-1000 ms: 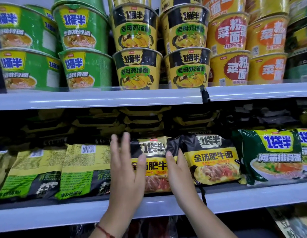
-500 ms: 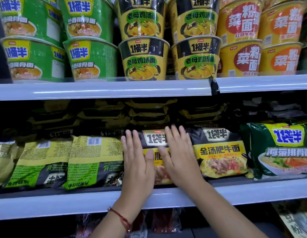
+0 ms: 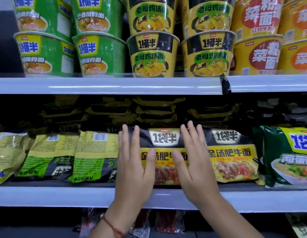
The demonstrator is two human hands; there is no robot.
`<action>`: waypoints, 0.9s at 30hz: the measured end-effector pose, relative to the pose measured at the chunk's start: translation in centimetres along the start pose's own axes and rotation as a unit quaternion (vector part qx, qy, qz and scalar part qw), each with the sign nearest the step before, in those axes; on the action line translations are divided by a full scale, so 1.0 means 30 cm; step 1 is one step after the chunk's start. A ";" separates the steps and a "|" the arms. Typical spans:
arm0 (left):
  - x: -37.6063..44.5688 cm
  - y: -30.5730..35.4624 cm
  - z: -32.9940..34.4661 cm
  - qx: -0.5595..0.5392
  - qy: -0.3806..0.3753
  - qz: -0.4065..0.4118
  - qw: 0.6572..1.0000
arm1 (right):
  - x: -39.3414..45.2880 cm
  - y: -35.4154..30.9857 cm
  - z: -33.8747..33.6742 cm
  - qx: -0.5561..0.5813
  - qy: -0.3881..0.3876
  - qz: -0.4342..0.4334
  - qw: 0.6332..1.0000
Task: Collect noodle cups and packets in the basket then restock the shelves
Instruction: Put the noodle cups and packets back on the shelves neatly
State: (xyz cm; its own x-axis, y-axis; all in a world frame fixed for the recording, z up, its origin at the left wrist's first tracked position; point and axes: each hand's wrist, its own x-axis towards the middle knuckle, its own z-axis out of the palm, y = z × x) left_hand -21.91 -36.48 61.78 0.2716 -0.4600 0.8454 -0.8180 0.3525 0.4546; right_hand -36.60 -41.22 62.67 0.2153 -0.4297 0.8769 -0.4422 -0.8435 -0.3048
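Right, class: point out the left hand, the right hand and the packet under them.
left hand [image 3: 133, 170]: head view, back of hand.
right hand [image 3: 195, 167]: head view, back of hand.
packet [image 3: 163, 139]: head view, its white logo.

I see a black-and-yellow noodle packet [image 3: 163, 143] lying face up at the front of the lower shelf [image 3: 63, 194], leaning back, flush against an identical packet [image 3: 233, 160] to its right. Green, black-yellow and orange noodle cups [image 3: 152, 54] stand stacked upright on the upper shelf [image 3: 97, 85].
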 end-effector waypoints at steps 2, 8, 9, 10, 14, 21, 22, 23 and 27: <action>-0.012 0.011 -0.084 0.007 0.063 0.043 0.997 | -0.049 -0.069 -0.035 0.088 0.003 -0.016 0.996; 0.019 -0.174 -0.320 0.178 0.080 -0.203 0.960 | -0.050 -0.184 0.019 0.289 -0.340 0.160 0.880; 0.037 -0.215 -0.343 0.199 0.055 -0.250 0.946 | -0.043 -0.194 0.045 0.286 -0.351 0.166 0.876; 0.056 -0.253 -0.359 0.194 0.031 -0.281 0.939 | -0.034 -0.212 0.067 0.289 -0.352 0.175 0.873; 0.118 -0.334 -0.391 0.093 -0.068 -0.347 0.931 | -0.015 -0.282 0.147 0.338 -0.376 0.247 0.827; 0.150 -0.412 -0.525 -0.118 -0.054 -0.302 0.944 | -0.015 -0.359 0.290 0.392 -0.311 0.376 0.780; 0.139 -0.422 -0.552 -0.143 -0.038 -0.283 0.948 | -0.021 -0.367 0.311 0.404 -0.295 0.401 0.768; 0.125 -0.431 -0.584 -0.165 -0.022 -0.265 0.950 | -0.028 -0.378 0.332 0.419 -0.280 0.425 0.752; 0.058 -0.485 -0.698 -0.218 0.034 -0.197 0.955 | -0.040 -0.426 0.391 0.553 -0.220 0.539 0.595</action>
State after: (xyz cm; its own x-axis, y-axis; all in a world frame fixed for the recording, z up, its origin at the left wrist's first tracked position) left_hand 1.08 -25.32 62.51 0.5599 -0.5782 0.5935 -0.3601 0.4754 0.8027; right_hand -20.98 -33.71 61.14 0.6412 -0.7506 -0.1593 0.2619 0.4093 -0.8740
